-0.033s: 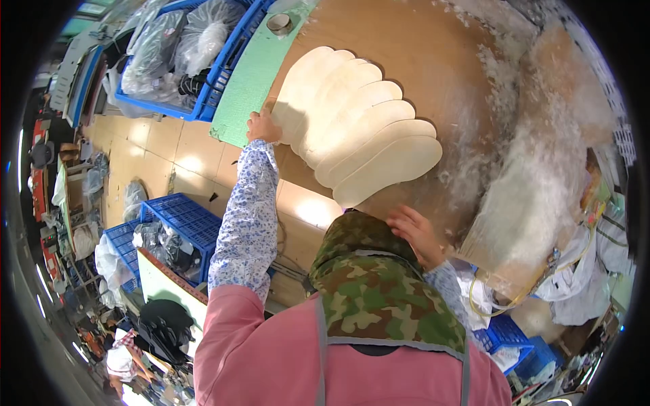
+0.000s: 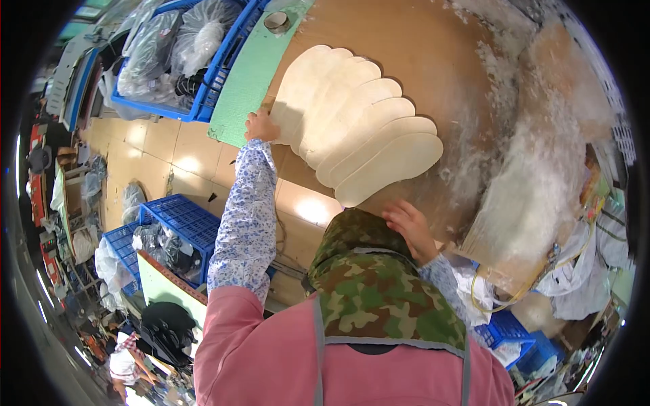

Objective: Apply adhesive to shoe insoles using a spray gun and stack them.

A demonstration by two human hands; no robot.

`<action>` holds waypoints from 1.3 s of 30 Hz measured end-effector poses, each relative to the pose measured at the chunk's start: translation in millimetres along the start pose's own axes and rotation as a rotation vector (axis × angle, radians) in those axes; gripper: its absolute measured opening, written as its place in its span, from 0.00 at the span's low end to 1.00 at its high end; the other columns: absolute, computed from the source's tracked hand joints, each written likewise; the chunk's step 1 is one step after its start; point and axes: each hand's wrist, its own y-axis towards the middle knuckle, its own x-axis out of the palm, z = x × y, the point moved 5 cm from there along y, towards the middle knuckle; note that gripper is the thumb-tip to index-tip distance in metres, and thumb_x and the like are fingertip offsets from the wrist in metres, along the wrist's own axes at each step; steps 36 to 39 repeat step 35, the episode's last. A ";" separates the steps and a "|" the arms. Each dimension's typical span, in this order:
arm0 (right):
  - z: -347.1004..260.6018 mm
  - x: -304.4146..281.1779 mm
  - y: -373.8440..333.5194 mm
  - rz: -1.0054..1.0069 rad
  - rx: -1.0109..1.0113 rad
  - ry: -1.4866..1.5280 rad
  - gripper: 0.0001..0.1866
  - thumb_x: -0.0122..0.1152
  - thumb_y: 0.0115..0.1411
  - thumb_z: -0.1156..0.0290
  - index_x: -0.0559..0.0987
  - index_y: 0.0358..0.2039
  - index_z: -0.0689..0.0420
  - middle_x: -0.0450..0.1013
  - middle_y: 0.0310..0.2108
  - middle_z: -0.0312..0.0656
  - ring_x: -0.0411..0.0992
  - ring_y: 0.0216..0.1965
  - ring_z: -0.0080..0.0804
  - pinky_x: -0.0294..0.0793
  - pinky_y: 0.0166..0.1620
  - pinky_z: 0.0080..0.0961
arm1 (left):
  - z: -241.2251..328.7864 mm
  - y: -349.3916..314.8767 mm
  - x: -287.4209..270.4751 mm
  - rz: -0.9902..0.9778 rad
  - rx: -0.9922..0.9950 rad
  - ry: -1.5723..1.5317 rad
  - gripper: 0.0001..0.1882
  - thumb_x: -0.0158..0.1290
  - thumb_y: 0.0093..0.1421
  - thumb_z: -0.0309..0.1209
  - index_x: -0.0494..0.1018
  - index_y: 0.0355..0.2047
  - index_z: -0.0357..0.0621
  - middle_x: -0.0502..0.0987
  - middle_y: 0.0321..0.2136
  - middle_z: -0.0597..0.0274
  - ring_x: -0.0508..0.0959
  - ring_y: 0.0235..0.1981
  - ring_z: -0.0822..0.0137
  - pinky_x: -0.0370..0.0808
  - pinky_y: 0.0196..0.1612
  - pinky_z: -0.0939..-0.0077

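Several cream insole-shaped pieces (image 2: pixel 389 162) lie overlapped in a fan on the brown board of the table. At the left end of the fan, my left hand (image 2: pixel 262 126) rests by the table edge, close against the end piece. Its fingers are bent together, and what they hold, if anything, is hidden. My right hand (image 2: pixel 411 229) is just below the nearest piece, apart from it, with fingers stretched out and nothing visible in them. A camouflage hood (image 2: pixel 386 284) covers the space between my arms and hides part of the right forearm.
A green mat (image 2: pixel 247 84) with a tape roll (image 2: pixel 277 22) borders the board. Beside it stands a blue crate (image 2: pixel 203 101) of plastic-bagged goods. White fluffy fibre (image 2: pixel 518 196) covers the right side. More blue crates (image 2: pixel 179 220) stand on the floor at left.
My right hand has shifted slightly left and up. The left hand and the fanned pieces stay in place, with only a slight shift of the whole view.
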 end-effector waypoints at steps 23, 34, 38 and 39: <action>-32.2 5.7 71.6 0.122 -0.072 0.230 0.11 0.54 0.53 0.74 0.69 0.38 0.58 0.70 0.36 0.36 0.68 0.36 0.26 0.66 0.43 0.26 | 44.9 -149.0 35.1 -0.225 -0.266 -1.809 0.24 0.44 0.57 0.22 0.57 0.54 0.48 0.70 0.46 0.56 0.73 0.44 0.60 0.74 0.41 0.62; -48.8 3.2 89.1 -0.239 0.077 0.276 0.17 0.51 0.51 0.72 0.70 0.43 0.62 0.70 0.47 0.45 0.66 0.51 0.37 0.62 0.56 0.34 | 60.5 -199.3 40.0 0.000 -0.283 -2.104 0.25 0.46 0.56 0.24 0.55 0.53 0.54 0.71 0.41 0.59 0.75 0.34 0.60 0.74 0.32 0.61; -44.6 14.4 91.0 -0.291 0.109 0.253 0.17 0.51 0.51 0.72 0.70 0.43 0.62 0.70 0.47 0.45 0.66 0.51 0.37 0.62 0.56 0.34 | 54.9 -207.5 42.8 -0.001 -0.331 -2.096 0.29 0.47 0.55 0.23 0.53 0.57 0.54 0.70 0.43 0.58 0.75 0.37 0.59 0.76 0.33 0.60; -44.6 14.4 91.0 -0.291 0.109 0.253 0.17 0.51 0.51 0.72 0.70 0.43 0.62 0.70 0.47 0.45 0.66 0.51 0.37 0.62 0.56 0.34 | 54.9 -207.5 42.8 -0.001 -0.331 -2.096 0.29 0.47 0.55 0.23 0.53 0.57 0.54 0.70 0.43 0.58 0.75 0.37 0.59 0.76 0.33 0.60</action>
